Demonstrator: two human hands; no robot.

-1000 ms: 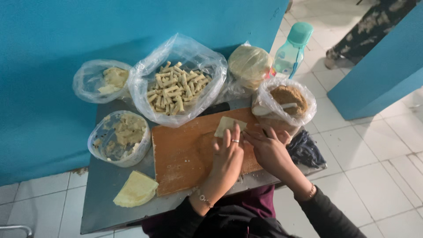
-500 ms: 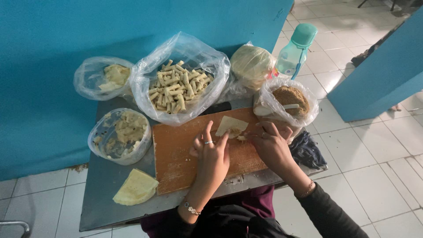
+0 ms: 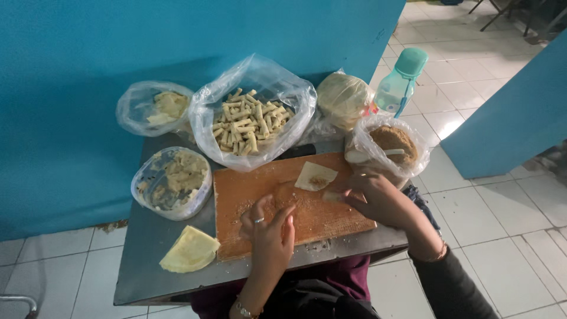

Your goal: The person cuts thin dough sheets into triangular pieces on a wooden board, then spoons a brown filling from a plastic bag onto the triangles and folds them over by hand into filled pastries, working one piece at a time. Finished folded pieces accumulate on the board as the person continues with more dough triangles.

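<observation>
Left hand [image 3: 270, 227] hovers over the board [image 3: 289, 204], fingers spread and loosely curled, empty, near the board's front edge. Left of the board sit a tub [image 3: 171, 182] of filling and a folded stack of wrappers [image 3: 190, 250]. Behind the board, a bag of rolls [image 3: 251, 121]. On the board's far middle lies a wrapper [image 3: 315, 175], one corner pointing away toward the rolls, filling dabbed at its centre. Right hand [image 3: 381, 201] rests at the board's right edge, fingertips pinching a small roll [image 3: 332, 196] that lies crosswise, long axis running left-right. Behind that edge: a bag of crumbs [image 3: 391, 145].
</observation>
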